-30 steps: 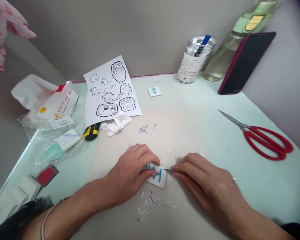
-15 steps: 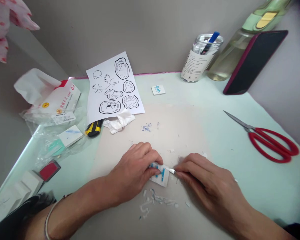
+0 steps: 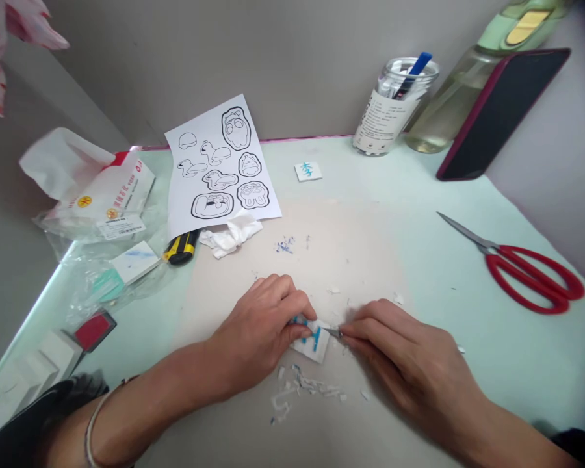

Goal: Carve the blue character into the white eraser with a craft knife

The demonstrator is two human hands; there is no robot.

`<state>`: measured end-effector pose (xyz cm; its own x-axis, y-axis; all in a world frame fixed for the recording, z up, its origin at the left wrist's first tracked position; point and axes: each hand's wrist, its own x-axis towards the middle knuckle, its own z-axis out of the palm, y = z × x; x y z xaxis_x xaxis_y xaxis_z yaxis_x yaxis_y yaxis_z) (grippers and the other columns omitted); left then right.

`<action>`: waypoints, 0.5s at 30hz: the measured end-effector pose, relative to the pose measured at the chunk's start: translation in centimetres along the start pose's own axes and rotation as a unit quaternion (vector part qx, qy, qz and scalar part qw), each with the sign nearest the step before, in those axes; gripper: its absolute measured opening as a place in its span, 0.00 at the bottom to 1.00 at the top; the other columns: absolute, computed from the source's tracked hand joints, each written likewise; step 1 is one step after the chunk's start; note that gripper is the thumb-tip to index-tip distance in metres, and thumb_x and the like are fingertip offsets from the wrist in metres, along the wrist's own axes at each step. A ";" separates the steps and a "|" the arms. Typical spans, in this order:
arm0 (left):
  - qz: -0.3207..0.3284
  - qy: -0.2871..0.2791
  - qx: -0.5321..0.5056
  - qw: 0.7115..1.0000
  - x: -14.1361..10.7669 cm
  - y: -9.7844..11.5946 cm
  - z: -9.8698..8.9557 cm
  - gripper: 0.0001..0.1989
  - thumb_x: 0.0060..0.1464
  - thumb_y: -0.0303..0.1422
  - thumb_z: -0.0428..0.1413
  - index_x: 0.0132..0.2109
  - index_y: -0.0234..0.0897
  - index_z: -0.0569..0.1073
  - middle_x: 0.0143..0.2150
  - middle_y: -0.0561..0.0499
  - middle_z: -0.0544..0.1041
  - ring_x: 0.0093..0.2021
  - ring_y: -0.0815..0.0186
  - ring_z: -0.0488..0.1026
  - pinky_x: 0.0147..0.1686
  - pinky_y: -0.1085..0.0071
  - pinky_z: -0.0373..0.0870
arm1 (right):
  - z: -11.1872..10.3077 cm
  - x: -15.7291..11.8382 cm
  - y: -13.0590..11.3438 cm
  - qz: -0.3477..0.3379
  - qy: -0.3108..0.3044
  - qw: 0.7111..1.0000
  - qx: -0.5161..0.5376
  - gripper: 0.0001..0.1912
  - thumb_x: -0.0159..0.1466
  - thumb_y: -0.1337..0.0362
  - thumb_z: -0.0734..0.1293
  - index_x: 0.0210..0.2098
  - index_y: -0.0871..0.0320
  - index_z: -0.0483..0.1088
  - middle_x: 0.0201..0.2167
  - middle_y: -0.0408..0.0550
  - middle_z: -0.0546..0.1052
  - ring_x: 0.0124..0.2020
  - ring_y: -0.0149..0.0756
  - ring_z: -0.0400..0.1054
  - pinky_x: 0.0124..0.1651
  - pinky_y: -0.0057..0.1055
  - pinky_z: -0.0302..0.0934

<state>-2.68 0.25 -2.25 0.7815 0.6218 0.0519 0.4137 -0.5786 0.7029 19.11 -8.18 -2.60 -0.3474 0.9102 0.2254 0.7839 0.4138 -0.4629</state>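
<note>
A small white block (image 3: 318,354) with blue markings lies on the pale mat (image 3: 370,247), pinched at its left part by the thumb and fingers of my left hand (image 3: 266,328). My right hand (image 3: 404,354) is closed around a small knife, most of it hidden by the fingers. The short metal blade (image 3: 332,332) points left and meets the block's upper right edge. White and bluish shavings (image 3: 316,387) are scattered just below the block, with dark blue crumbs (image 3: 285,245) farther up the mat.
Red-handled scissors (image 3: 531,276) lie at the right, below a leaning phone (image 3: 502,117), a bottle (image 3: 461,91) and a glass jar (image 3: 383,123). Left are a drawing sheet (image 3: 195,182), crumpled tissue (image 3: 231,236), yellow-black cutter (image 3: 181,248), tissue pack (image 3: 117,188), red ink pad (image 3: 95,330) and white blocks (image 3: 61,351).
The blade has tilted slightly at the block's edge and looks darker. Both hands keep nearly the same place and grip, while the whole view has shifted a little.
</note>
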 end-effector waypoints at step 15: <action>0.011 0.015 0.005 1.000 -0.6 0.3 -0.5 0.07 0.61 0.31 0.55 0.47 0.38 0.71 0.45 0.48 0.71 0.45 0.63 0.65 0.45 0.65 0.64 | -0.5 -1.7 0.5 -0.011 -0.021 0.999 -0.021 0.16 0.67 0.73 0.59 0.53 0.57 0.65 0.40 0.51 0.71 0.39 0.36 0.67 0.38 0.31 0.64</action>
<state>-3.30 -0.07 -1.74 0.7765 0.6238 0.0889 0.4007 -0.5977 0.6944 20.38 -9.53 -2.84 -0.3864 0.9008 0.1982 0.7959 0.4342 -0.4219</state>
